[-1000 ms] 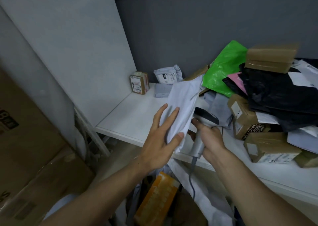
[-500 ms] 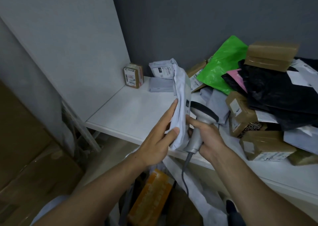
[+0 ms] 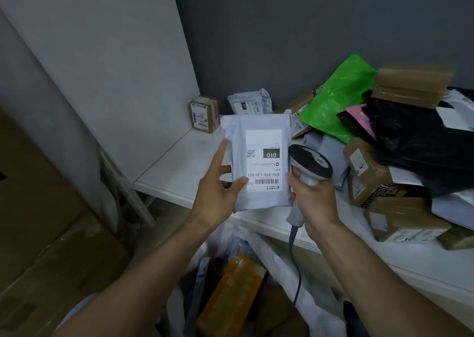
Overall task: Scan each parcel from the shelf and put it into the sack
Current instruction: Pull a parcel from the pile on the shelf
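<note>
Upright, parcel (image 3: 259, 162) between left hand (image 3: 218, 195), right hand (image 3: 313, 200)

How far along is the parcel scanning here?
Done: an orange parcel and others lie in the sack below. In hand: the left hand holds a white mailer, label facing the camera; the right hand grips the scanner beside it. Left: a heap of parcels on the shelf, including a green bag.
</note>
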